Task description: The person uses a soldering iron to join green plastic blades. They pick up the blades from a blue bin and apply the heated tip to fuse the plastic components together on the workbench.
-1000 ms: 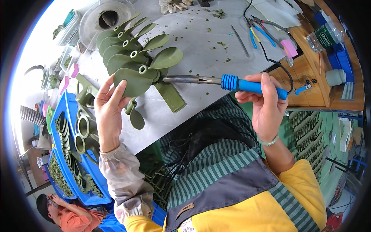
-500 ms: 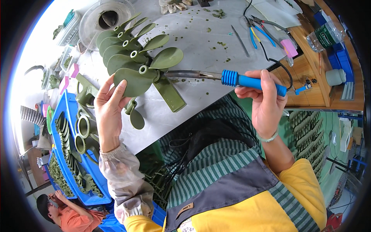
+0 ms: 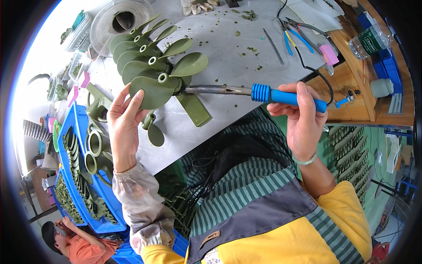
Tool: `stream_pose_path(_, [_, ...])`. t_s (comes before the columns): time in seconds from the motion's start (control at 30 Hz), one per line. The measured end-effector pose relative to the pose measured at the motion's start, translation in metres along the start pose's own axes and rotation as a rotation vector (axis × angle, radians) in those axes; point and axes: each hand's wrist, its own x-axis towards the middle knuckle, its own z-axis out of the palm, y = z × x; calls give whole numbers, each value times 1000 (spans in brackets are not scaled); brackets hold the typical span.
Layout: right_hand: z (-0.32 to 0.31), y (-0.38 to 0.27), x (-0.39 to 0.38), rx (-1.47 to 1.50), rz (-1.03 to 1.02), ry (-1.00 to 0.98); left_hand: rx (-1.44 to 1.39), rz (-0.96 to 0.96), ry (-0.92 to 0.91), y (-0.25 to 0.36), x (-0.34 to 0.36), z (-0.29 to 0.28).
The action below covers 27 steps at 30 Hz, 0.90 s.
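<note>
My left hand (image 3: 126, 121) pinches the near blade of a dark green propeller (image 3: 151, 93) between thumb and fingers. That propeller is at the near end of a row of similar propellers (image 3: 127, 64) with pale-rimmed hubs, standing over the table. In my right hand (image 3: 303, 119) is a soldering iron (image 3: 282, 96), gripped by its blue handle. Its metal shaft points left, with the tip at the propeller's base beside the hub; the exact contact there is hidden. A flat green bar (image 3: 195, 110) sticks out beneath the row, and a smaller propeller (image 3: 155, 135) hangs below.
Pliers (image 3: 288, 42) and a thin pointed tool (image 3: 273, 46) lie at the table's far right, near the iron's black cord (image 3: 323, 72). Green crumbs dot the table (image 3: 220, 66). Blue bins (image 3: 99, 220) of green parts stand left; a co-worker in orange (image 3: 85, 251) sits lower left.
The soldering iron's tip has shifted slightly toward me along the propeller's base, and its handle has dipped a little. My left hand and the propeller row look almost unmoved.
</note>
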Motion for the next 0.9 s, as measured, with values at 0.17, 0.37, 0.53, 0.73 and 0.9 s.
stream_pose_path(0.17, [0, 2, 2, -1, -13, 1, 1, 1, 3, 0, 0, 2])
stream_pose_path(0.37, [-1, 4, 5, 7, -37, 18, -38, 13, 36, 1, -1, 6])
stream_pose_path(0.53, [-2, -1, 7, -20, -45, 39, 7, -4, 2, 0, 0, 0])
stream_pose_path(0.73, [-8, -11, 9, -56, -60, 65, 16, -11, 10, 2, 0, 4])
stream_pose_path(0.9, [-20, -18, 11, -54, -83, 79, 25, -16, 6, 1, 1, 4])
